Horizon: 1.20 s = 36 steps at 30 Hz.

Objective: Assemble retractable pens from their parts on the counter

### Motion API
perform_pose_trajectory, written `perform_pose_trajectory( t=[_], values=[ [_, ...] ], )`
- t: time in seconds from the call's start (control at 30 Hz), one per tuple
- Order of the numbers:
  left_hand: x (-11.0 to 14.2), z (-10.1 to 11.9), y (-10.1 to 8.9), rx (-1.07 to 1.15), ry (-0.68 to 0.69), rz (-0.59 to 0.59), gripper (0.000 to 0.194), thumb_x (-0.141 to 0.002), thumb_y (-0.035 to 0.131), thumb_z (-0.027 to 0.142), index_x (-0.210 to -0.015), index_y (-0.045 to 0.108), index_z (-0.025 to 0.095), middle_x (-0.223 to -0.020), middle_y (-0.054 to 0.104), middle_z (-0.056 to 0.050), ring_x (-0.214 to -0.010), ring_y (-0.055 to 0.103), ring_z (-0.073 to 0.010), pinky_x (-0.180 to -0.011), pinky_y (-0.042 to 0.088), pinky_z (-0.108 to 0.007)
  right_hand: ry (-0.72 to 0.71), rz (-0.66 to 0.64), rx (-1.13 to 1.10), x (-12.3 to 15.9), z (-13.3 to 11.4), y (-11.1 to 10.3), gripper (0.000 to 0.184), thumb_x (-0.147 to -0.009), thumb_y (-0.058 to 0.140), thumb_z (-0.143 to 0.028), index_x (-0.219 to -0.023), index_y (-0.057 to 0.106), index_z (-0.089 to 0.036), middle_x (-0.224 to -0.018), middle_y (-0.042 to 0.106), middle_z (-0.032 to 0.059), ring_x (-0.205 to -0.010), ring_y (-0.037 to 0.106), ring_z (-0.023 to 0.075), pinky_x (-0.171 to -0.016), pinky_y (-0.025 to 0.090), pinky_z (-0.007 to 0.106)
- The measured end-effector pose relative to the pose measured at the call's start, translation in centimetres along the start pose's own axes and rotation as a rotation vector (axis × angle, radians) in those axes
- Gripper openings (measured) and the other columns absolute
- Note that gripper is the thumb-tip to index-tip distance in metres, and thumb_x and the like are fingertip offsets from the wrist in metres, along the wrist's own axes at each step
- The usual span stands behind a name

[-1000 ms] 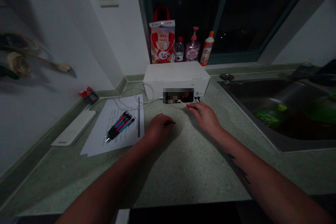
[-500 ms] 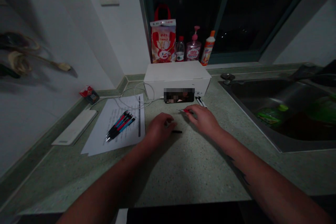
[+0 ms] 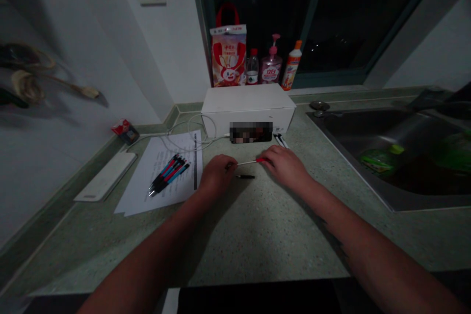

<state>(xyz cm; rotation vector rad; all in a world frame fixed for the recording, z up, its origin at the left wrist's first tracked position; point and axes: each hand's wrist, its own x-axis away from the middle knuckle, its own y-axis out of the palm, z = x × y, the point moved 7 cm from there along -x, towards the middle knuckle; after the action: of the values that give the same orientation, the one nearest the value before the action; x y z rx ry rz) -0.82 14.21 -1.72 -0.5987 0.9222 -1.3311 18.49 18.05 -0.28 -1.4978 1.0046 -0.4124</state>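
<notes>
My right hand (image 3: 285, 164) is closed on a red pen barrel (image 3: 261, 160), most of it hidden by the fingers. A thin whitish pen refill (image 3: 246, 162) runs from the red barrel leftward to my left hand (image 3: 220, 171). The left fingers pinch its far end, where something dark shows that I cannot make out. A short black pen part (image 3: 245, 176) lies on the counter just below the refill, between both hands.
Several pens (image 3: 169, 175) lie on printed sheets (image 3: 138, 196) at left. A phone (image 3: 253, 135) leans on a white box (image 3: 246, 103), its cable (image 3: 217, 141) trailing left. White pens (image 3: 281, 141) lie beside it. The sink (image 3: 349, 157) is at right; bottles (image 3: 271, 66) stand behind.
My left hand has moved up and left and now pinches the refill. More of the refill shows outside the red barrel. The right hand has barely moved.
</notes>
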Motion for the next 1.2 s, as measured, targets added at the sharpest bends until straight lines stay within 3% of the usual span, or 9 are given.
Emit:
perform_pose_trajectory(
  t=[0.13,0.3,0.47,0.57,0.67,0.93,1.2],
  values=[
    [-0.2,-0.4,0.7,-0.076,0.023,-0.06,0.014,-0.09,0.064,0.015,-0.09,0.077,0.019,-0.094,0.073,-0.008,-0.095,0.065,-0.0243,-0.088,0.051,-0.037,0.112,-0.024,0.075,0.0,1.5,0.1,0.023,-0.102,0.06,-0.031,-0.108,0.078,-0.019,-0.102,0.073,0.0111,-0.098,0.067,0.0275,-0.086,0.049,0.038],
    [0.2,0.2,1.1,-0.076,0.052,-0.098,0.011,-0.086,0.07,0.018,-0.09,0.079,0.021,-0.095,0.074,-0.008,-0.099,0.066,-0.0269,-0.091,0.051,-0.04,0.016,-0.002,0.009,-0.1,0.7,0.2,0.023,-0.103,0.059,-0.032,-0.111,0.077,-0.021,-0.103,0.073,0.0095,-0.099,0.065,0.0255,-0.089,0.048,0.038],
    [0.3,0.0,0.1,0.243,-0.109,0.01,0.021,-0.091,0.064,0.025,-0.106,0.075,0.018,-0.103,0.076,-0.009,-0.093,0.07,-0.0225,-0.087,0.055,-0.036,-0.15,0.113,0.048,-0.1,-1.6,-0.5,0.018,-0.099,0.065,-0.032,-0.106,0.077,-0.02,-0.101,0.071,0.0087,-0.098,0.061,0.0258,-0.091,0.046,0.039],
    [0.4,0.6,0.8,0.506,-0.167,-0.091,0.024,-0.093,0.061,0.032,-0.108,0.075,0.019,-0.102,0.079,-0.006,-0.091,0.072,-0.0202,-0.085,0.056,-0.032,-0.265,0.171,0.127,0.0,-3.5,-1.1,0.014,-0.098,0.066,-0.025,-0.106,0.076,-0.02,-0.1,0.068,0.0091,-0.099,0.057,0.026,-0.094,0.044,0.041],
    [0.5,1.3,1.4,0.617,-0.157,-0.2,0.024,-0.092,0.059,0.031,-0.105,0.076,0.019,-0.097,0.081,-0.005,-0.087,0.073,-0.0196,-0.081,0.057,-0.031,-0.341,0.178,0.18,0.2,-5.0,-1.4,0.015,-0.098,0.062,-0.016,-0.105,0.075,-0.021,-0.101,0.065,0.0083,-0.102,0.055,0.0251,-0.104,0.04,0.043],
    [0.2,0.2,2.0,0.6,-0.24,-0.186,0.015,-0.084,0.068,0.026,-0.093,0.079,0.02,-0.089,0.081,-0.003,-0.081,0.073,-0.0196,-0.074,0.056,-0.03,-0.354,0.142,0.096,0.3,-5.4,-1.1,0.022,-0.098,0.058,-0.013,-0.108,0.075,-0.024,-0.105,0.065,0.0092,-0.104,0.055,0.0269,-0.111,0.038,0.051],
    [0.1,0.0,2.1,0.551,-0.237,-0.156,0.011,-0.084,0.069,0.024,-0.087,0.079,0.02,-0.088,0.081,-0.003,-0.082,0.072,-0.0196,-0.078,0.055,-0.031,-0.333,0.171,0.123,0.3,-5.2,-1.1,0.02,-0.1,0.059,-0.017,-0.108,0.076,-0.023,-0.105,0.066,0.0096,-0.104,0.055,0.0271,-0.104,0.042,0.047]
  ],
)
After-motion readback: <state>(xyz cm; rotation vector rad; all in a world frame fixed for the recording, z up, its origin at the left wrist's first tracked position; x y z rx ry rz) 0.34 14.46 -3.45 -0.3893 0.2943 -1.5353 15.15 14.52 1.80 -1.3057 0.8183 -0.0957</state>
